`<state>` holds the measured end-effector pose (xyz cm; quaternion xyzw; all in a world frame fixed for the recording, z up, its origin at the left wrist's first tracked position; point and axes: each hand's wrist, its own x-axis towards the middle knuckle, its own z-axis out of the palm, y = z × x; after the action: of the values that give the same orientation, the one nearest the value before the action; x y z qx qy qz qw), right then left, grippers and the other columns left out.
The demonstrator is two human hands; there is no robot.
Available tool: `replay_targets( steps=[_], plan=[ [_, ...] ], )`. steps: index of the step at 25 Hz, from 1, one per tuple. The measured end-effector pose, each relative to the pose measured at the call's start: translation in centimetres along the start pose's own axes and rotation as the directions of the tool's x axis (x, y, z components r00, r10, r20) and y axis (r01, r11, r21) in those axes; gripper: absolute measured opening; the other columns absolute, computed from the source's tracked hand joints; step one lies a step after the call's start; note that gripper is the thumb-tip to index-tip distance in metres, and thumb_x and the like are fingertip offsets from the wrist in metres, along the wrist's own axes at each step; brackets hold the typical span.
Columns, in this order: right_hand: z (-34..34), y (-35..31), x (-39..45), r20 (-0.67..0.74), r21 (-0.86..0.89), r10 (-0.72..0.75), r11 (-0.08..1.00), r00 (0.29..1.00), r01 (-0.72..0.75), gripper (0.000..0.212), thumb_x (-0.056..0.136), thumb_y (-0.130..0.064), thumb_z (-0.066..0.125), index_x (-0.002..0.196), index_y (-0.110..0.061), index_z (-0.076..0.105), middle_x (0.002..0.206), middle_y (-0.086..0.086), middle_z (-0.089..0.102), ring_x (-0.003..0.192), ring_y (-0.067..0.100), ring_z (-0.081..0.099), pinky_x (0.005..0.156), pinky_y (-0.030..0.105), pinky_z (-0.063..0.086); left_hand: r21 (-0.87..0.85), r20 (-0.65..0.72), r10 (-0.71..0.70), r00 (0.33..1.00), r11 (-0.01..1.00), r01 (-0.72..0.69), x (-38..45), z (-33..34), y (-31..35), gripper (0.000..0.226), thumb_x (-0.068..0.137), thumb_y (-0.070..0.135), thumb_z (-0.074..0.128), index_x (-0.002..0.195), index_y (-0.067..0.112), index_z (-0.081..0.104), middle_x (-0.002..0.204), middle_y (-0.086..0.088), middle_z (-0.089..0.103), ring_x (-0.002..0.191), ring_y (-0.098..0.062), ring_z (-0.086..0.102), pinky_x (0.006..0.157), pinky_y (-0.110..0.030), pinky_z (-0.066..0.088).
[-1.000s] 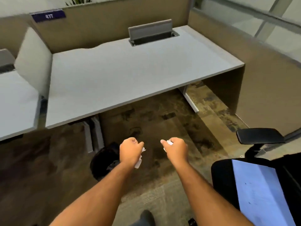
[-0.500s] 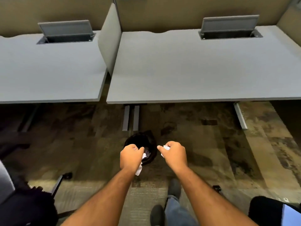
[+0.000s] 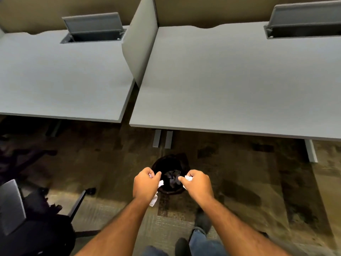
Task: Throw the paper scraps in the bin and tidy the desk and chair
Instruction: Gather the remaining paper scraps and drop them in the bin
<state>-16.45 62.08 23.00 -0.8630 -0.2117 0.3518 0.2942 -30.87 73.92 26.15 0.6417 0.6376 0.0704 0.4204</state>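
Observation:
A round black bin (image 3: 170, 164) stands on the carpet just in front of the right grey desk (image 3: 239, 85); something dark and crumpled lies inside it. My left hand (image 3: 145, 185) is closed over white paper scraps (image 3: 154, 199), which stick out below the fist at the bin's left rim. My right hand (image 3: 198, 185) is closed on more white paper scraps (image 3: 188, 178) at the bin's right rim. Both fists hover above the bin, one on each side.
A second grey desk (image 3: 60, 76) lies to the left, split from the right one by an upright panel (image 3: 141, 41). Each desk has a raised cable flap at the back. A dark office chair (image 3: 36, 218) fills the lower left. My shoes and jeans show at the bottom.
My view swung left from the chair with the sheet on it and drew closer to the desks. The bin came fully into sight and both fists now sit over its rim.

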Motion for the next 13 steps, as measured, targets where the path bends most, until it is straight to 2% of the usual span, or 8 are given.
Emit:
replay_targets(
  steps=[2,3,8,13],
  plan=[
    [0.1,-0.1,2.0,0.017,0.017,-0.012,1.000,1.000,0.012,0.045,0.084,-0.043,0.079,0.059,-0.021,0.050,0.059,-0.005,0.058,0.058,0.013,0.057,0.049,0.030,0.036,-0.029,0.015,-0.051,0.999,0.998,0.051,0.8,0.6,0.4,0.035,0.085,0.035,0.069,0.069,0.015,0.046,0.061,-0.018,0.068,0.049,-0.025,0.071,0.038,-0.031,0.045],
    [0.3,-0.1,2.7,0.022,0.026,-0.013,1.000,1.000,0.012,0.046,0.085,-0.042,0.079,0.057,-0.022,0.048,0.058,-0.005,0.057,0.057,0.013,0.055,0.049,0.030,0.036,-0.045,0.027,-0.071,0.997,0.996,0.072,1.3,0.7,0.5,0.035,0.085,0.037,0.069,0.070,0.015,0.046,0.061,-0.017,0.069,0.052,-0.025,0.073,0.040,-0.029,0.044],
    [3.3,-0.2,5.9,0.094,0.097,0.100,0.989,0.991,-0.109,0.046,0.086,-0.038,0.078,0.058,-0.017,0.048,0.057,0.000,0.055,0.058,0.020,0.056,0.053,0.032,0.037,0.002,0.070,-0.122,0.990,0.993,0.122,5.9,1.8,-1.1,0.036,0.082,0.037,0.073,0.066,0.016,0.049,0.058,-0.014,0.067,0.058,-0.035,0.070,0.056,-0.044,0.058],
    [8.2,0.4,10.1,0.152,0.211,0.294,0.923,0.944,-0.321,0.041,0.084,-0.037,0.079,0.062,-0.018,0.050,0.060,0.010,0.059,0.055,0.023,0.058,0.053,0.030,0.040,-0.095,0.249,-0.297,0.922,0.940,0.329,13.4,5.0,-5.6,0.030,0.073,0.040,0.075,0.070,0.014,0.060,0.055,-0.014,0.063,0.068,-0.033,0.077,0.059,-0.050,0.057]
  ],
)
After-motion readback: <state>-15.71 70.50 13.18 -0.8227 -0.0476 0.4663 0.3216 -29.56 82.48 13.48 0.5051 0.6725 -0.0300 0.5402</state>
